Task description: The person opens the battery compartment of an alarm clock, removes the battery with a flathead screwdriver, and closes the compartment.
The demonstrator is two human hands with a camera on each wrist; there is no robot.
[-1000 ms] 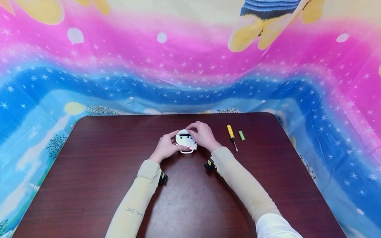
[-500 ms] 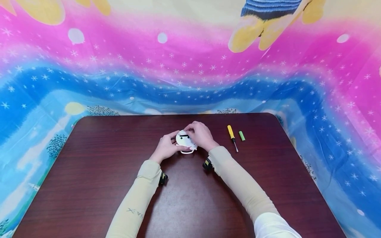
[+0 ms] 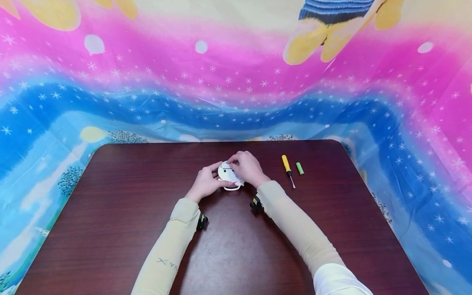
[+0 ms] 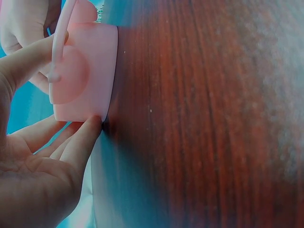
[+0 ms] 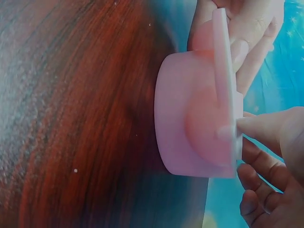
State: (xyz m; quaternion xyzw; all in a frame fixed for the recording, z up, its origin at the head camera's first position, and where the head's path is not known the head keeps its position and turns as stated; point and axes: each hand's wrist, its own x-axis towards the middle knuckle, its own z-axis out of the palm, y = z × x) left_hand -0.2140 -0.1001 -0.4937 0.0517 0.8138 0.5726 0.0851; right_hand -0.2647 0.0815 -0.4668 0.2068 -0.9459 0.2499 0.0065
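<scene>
A small round pale plastic toy [image 3: 228, 175] with a loop handle [image 3: 232, 189] sits back-up on the table, its side pink in the wrist views. My left hand [image 3: 203, 183] grips its left side, thumb on the near edge and fingers round the far rim. Over its upper right, my right hand [image 3: 248, 168] bends down, thumb and fingertips together at the dark battery slot, now a thin line. A flat white cover [image 5: 239, 147] stands out at the toy's back between the thumb and fingers. The right fingers hide part of the slot.
To the right lie a yellow-handled screwdriver [image 3: 286, 164] and a green battery [image 3: 299, 168] on the dark brown table [image 3: 129, 229]. A printed cloth [image 3: 236, 90] hangs round the table's back and sides.
My right hand has shifted slightly left over the toy, and the wide black slot has narrowed to a thin line. The left hand and the toy have stayed in place.
</scene>
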